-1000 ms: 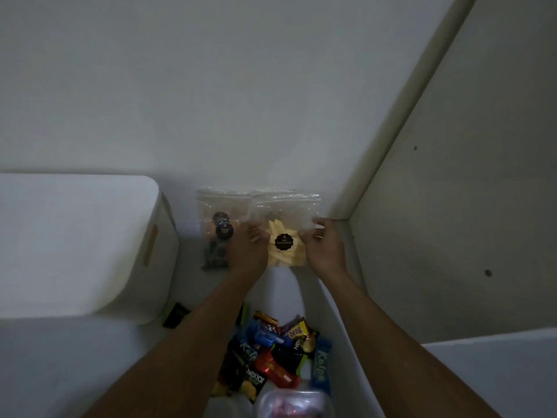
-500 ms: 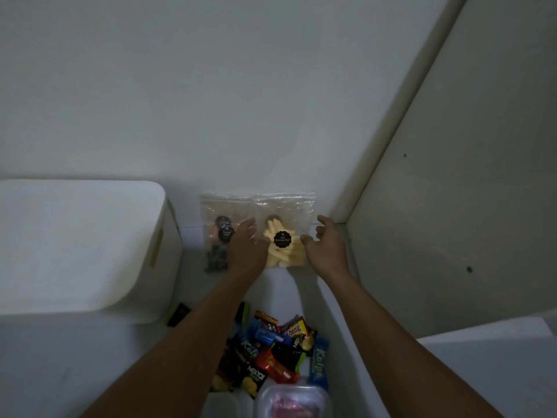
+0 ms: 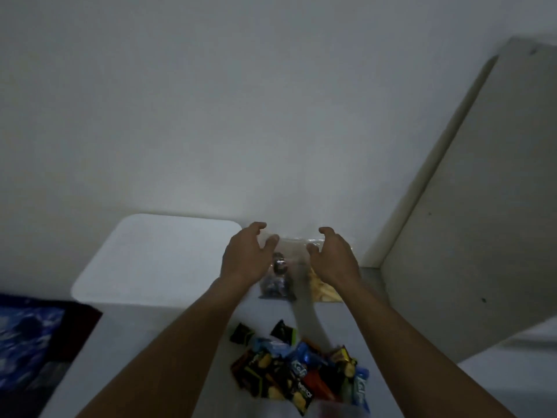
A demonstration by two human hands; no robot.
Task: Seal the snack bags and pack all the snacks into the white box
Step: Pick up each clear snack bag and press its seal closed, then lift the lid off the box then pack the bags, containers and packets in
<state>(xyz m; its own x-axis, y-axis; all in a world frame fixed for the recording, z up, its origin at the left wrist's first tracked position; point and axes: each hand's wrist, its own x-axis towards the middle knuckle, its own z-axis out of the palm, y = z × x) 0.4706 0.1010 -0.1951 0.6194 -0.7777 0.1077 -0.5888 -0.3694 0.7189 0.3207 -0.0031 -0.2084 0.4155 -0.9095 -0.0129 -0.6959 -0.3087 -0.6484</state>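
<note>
1. The left hand (image 3: 244, 257) and right hand (image 3: 334, 257) hover with fingers loosely spread, grasping nothing.
2. Under them lie the dark-snack bag (image 3: 277, 285) and the yellow-snack bag (image 3: 324, 292), side by side.
3. The white box (image 3: 156, 260) stands to the left.
4. A pile of wrapped snacks (image 3: 301, 375) lies nearer.

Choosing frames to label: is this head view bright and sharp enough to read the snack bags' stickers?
Head view: dim and underexposed; motion blur smears the dark-snack bag, the yellow-snack bag and the wrapper pile; sticker text unreadable; left hand and right hand soft-edged; white box nearly featureless.
</note>
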